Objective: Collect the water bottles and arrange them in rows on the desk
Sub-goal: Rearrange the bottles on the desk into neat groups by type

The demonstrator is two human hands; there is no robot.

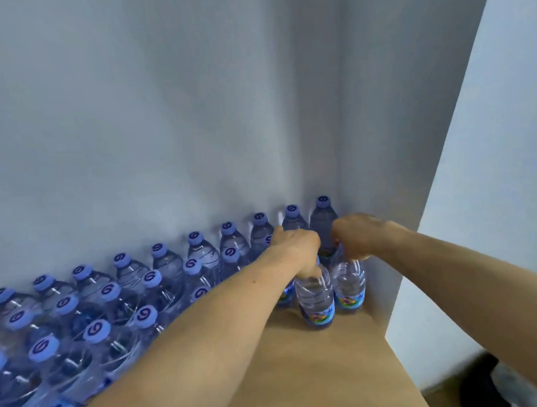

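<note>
Several clear water bottles with blue caps [94, 308] stand in rows on the tan desk [318, 373], along the wall from the left to the corner. My left hand [297, 252] grips the top of one bottle [315, 301] at the right end of a row; its base stands on the desk. Just to its right, my right hand [355, 237] grips the top of a second bottle [349, 288], which stands beside the first. Both caps are hidden under my fingers.
A pale wall [162, 131] backs the rows and meets a side panel [382, 133] in the corner. The desk's right edge [402, 362] drops off to a white wall and a dark object [479, 388] on the floor below.
</note>
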